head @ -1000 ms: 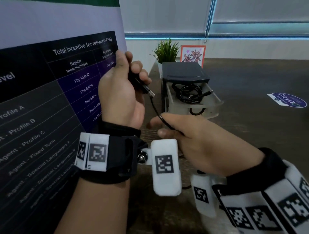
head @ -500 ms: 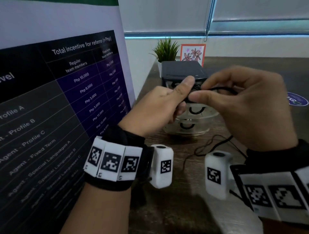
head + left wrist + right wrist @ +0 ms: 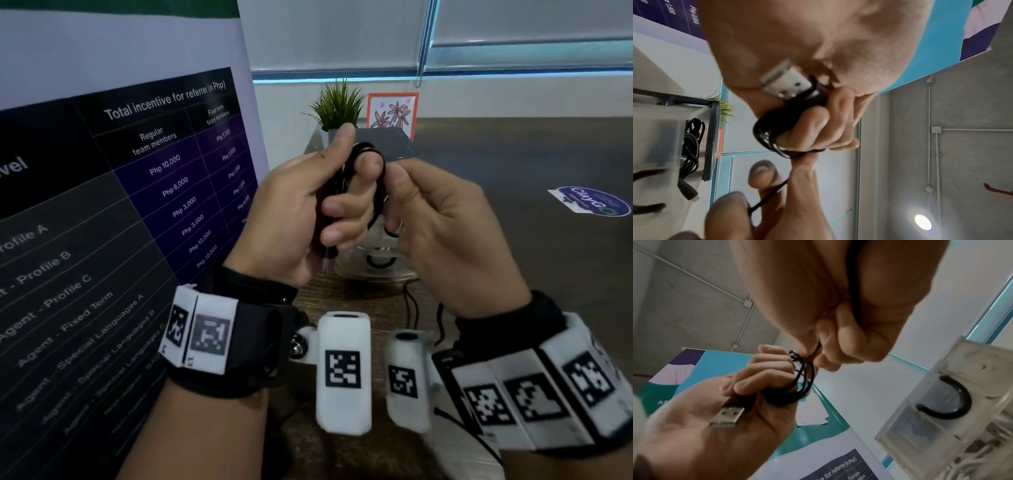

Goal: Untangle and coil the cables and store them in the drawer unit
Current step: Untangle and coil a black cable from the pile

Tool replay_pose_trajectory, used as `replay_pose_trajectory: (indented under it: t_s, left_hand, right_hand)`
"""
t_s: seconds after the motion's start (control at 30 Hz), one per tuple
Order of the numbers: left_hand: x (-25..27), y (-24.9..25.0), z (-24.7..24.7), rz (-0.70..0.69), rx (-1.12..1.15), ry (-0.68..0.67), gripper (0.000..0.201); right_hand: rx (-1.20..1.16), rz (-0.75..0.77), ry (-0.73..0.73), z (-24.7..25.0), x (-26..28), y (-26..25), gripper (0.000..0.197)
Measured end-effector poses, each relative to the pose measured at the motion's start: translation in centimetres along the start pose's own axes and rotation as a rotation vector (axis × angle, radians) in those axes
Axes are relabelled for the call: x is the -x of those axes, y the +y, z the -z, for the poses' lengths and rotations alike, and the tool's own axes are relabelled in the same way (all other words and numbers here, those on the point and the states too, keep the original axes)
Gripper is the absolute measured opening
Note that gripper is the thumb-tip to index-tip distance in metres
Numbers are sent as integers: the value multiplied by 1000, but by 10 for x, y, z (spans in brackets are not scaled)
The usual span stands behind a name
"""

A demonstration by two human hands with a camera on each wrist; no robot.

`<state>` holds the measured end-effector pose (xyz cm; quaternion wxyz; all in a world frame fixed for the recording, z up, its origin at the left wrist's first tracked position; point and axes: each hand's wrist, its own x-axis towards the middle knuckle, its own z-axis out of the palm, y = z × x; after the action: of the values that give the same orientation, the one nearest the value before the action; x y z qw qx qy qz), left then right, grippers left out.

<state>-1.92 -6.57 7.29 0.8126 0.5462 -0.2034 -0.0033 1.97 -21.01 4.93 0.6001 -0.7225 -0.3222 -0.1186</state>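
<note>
A tall printed banner with a purple-and-black table of figures (image 3: 102, 212) stands beyond the knuckles of the left hand. Under both wrists runs the dark wood-grain tabletop (image 3: 534, 164). Directly past the fingertips of both hands sits the small translucent plastic drawer unit with a dark grey top (image 3: 387, 144); its upper drawer is pulled out and coiled black cables (image 3: 691, 146) lie inside it. A small green potted plant (image 3: 337, 102) and an orange-framed flower picture (image 3: 394, 109) stand behind the unit.

The left hand (image 3: 301, 212) has its fingers curled around a thin black USB cable (image 3: 366, 178), several loops of which are wound over the index finger (image 3: 368, 168), with the thumb raised alongside. The cable's silver USB plug (image 3: 727, 417) lies against the left palm, below the curled fingers. The right hand (image 3: 452, 233) pinches the same cable between thumb and forefinger, just beside the loops; the loose strand runs back through its palm and trails down onto the tabletop between the wrists.
</note>
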Motion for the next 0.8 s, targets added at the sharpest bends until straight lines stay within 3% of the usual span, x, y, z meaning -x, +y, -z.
replay_pose_trajectory:
  t_s: [0.1, 0.23, 0.37, 0.43, 0.53, 0.63, 0.7, 0.8]
  left_hand:
    - [-2, -1, -1, -50, 78, 21, 43]
    - [-1, 8, 6, -205, 276, 74, 37]
    - [1, 10, 13, -360, 248, 291, 22]
    - [-2, 5, 7, -439, 104, 455, 17]
    - [-7, -3, 1, -507, -478, 539, 12]
    - [-6, -10, 14, -344, -1048, 459, 15]
    - [-2, -9, 17, -170, -1095, 414, 11]
    - [2, -7, 8, -24, -981, 358, 46]
  right_hand:
    - [-5, -21, -67, 0, 0, 4, 22]
    - [214, -102, -208, 0, 3, 13, 28]
    - [200, -105, -339, -2, 8, -1, 26]
    - [236, -59, -385, -4, 8, -8, 22]
    - [285, -33, -425, -3, 9, -14, 17]
    - [336, 8, -371, 10, 9, -19, 24]
    - [348, 43, -299, 21, 8, -24, 18]
    - [283, 79, -152, 26, 6, -26, 8]
